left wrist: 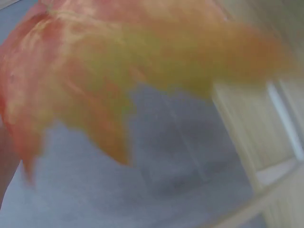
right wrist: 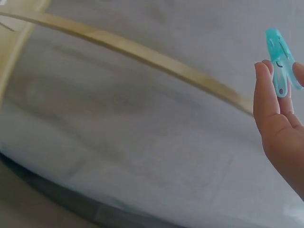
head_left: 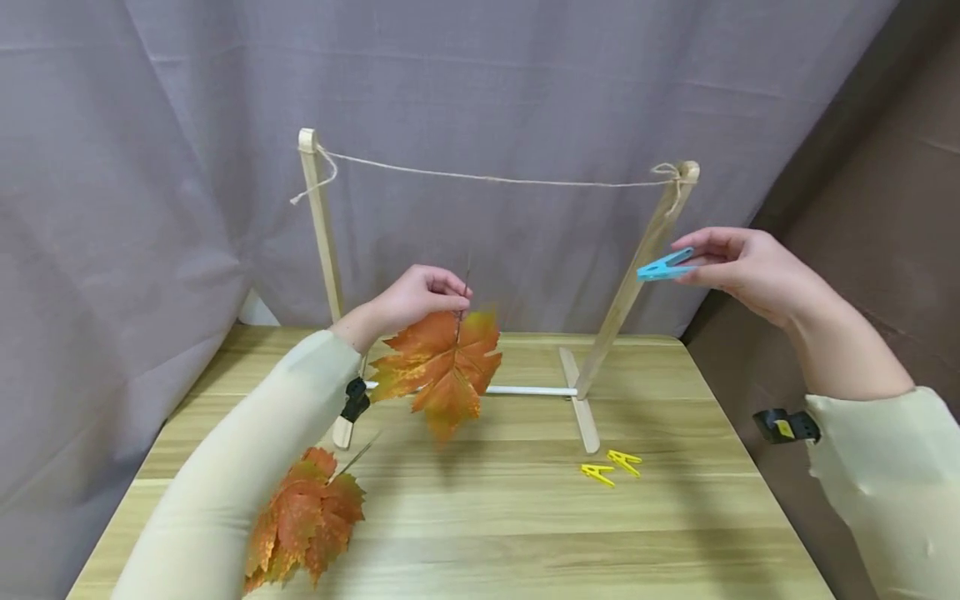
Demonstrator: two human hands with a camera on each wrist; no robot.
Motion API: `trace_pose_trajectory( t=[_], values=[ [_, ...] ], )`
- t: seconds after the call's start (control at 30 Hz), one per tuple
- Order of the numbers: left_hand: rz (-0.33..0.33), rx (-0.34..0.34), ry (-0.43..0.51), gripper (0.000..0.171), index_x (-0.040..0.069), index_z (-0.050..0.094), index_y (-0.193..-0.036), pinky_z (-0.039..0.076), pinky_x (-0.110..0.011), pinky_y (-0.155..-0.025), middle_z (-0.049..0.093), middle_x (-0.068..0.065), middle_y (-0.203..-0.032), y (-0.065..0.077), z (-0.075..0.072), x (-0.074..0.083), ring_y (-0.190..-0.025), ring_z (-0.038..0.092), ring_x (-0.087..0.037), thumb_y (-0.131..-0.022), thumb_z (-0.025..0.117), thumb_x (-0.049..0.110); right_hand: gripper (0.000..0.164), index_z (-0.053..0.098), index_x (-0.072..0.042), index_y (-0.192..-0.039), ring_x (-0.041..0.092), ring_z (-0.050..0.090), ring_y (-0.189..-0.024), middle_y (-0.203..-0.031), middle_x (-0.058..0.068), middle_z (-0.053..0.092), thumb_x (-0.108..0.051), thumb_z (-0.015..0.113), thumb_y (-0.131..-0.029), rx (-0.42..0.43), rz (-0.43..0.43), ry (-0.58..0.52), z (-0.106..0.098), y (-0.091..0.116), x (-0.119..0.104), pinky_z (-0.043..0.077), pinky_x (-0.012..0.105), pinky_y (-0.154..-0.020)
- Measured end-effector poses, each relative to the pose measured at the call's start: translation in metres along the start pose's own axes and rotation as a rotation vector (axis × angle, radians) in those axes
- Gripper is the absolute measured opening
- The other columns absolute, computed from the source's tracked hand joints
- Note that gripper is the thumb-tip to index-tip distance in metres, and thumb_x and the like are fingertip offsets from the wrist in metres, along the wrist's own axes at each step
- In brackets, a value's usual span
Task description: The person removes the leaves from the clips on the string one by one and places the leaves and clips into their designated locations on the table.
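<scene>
My left hand (head_left: 423, 298) pinches the thin stem of an orange and yellow-green maple leaf (head_left: 442, 367), which hangs below the fingers in front of the wooden frame. That leaf (left wrist: 85, 57) fills the upper part of the left wrist view, blurred. At the right post, my right hand (head_left: 738, 267) holds a blue clothespin (head_left: 663, 267) by its handles between thumb and fingers. In the right wrist view the clothespin (right wrist: 279, 61) points upward from the fingertips. A twine line (head_left: 487, 177) runs between the post tops, above both hands, with nothing hung on it.
Two yellow clothespins (head_left: 597, 474) lie on the wooden table (head_left: 525, 517) near the right foot (head_left: 588, 425). A pile of maple leaves (head_left: 307, 517) lies at front left, partly behind the left sleeve. A white bar (head_left: 532, 391) joins the frame's feet; a grey curtain (head_left: 487, 83) hangs behind.
</scene>
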State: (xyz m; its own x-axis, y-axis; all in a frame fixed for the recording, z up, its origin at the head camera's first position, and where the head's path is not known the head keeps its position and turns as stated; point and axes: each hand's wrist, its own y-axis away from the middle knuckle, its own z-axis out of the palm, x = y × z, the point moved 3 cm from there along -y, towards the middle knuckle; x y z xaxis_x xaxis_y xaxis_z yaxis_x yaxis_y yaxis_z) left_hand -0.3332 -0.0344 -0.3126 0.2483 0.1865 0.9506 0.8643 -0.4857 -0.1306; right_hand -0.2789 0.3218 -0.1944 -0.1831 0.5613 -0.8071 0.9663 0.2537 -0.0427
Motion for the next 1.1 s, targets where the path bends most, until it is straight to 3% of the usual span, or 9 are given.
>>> trace_pose_trajectory(
  t=[0.13,0.37,0.6,0.87,1.1],
  values=[
    [-0.039,-0.043,0.003,0.016,-0.008,0.064,-0.098,0.055,-0.023,-0.066,0.07,-0.004,-0.077,0.011,-0.005,-0.01,-0.068,0.064,-0.01,-0.086,0.064,0.002,0.031,0.062,-0.032,-0.096,-0.001,0.059,-0.078,-0.081,-0.016,0.065,-0.002,0.062,-0.087,-0.016,0.032,-0.003,0.003,0.005,0.02,0.048,0.014,-0.071],
    [-0.085,-0.075,-0.037,0.018,-0.008,0.065,-0.1,0.054,-0.022,-0.069,0.071,0.0,-0.079,0.025,-0.012,-0.023,-0.07,0.064,-0.008,-0.086,0.064,0.003,0.035,0.064,-0.034,-0.099,0.001,0.057,-0.076,-0.081,-0.014,0.066,0.0,0.06,-0.088,-0.061,0.05,-0.05,0.006,0.013,0.051,0.047,0.013,-0.07],
    [-0.094,-0.095,-0.066,0.018,-0.008,0.064,-0.102,0.055,-0.023,-0.073,0.072,-0.004,-0.084,0.033,-0.017,-0.036,-0.073,0.065,-0.008,-0.087,0.062,0.001,0.026,0.059,-0.033,-0.101,-0.001,0.058,-0.078,-0.082,-0.016,0.064,-0.009,0.061,-0.09,-0.064,0.113,0.013,0.011,0.016,0.073,0.048,0.012,-0.072],
    [-0.105,-0.091,-0.102,0.02,-0.01,0.063,-0.102,0.055,-0.025,-0.076,0.073,-0.01,-0.084,0.05,-0.026,-0.051,-0.073,0.066,-0.008,-0.086,0.064,0.002,0.021,0.056,-0.02,-0.109,-0.001,0.057,-0.08,-0.082,-0.018,0.063,-0.012,0.061,-0.09,-0.068,0.123,0.07,0.017,0.019,0.091,0.047,0.011,-0.073],
    [-0.164,-0.066,-0.102,0.021,-0.011,0.063,-0.103,0.056,-0.024,-0.074,0.07,-0.021,-0.096,0.068,-0.039,-0.062,-0.076,0.067,-0.008,-0.087,0.062,0.002,0.033,0.05,-0.007,-0.118,-0.003,0.056,-0.084,-0.086,-0.021,0.062,-0.02,0.061,-0.091,-0.067,0.172,0.119,0.019,0.028,0.115,0.046,0.013,-0.074]
  ],
)
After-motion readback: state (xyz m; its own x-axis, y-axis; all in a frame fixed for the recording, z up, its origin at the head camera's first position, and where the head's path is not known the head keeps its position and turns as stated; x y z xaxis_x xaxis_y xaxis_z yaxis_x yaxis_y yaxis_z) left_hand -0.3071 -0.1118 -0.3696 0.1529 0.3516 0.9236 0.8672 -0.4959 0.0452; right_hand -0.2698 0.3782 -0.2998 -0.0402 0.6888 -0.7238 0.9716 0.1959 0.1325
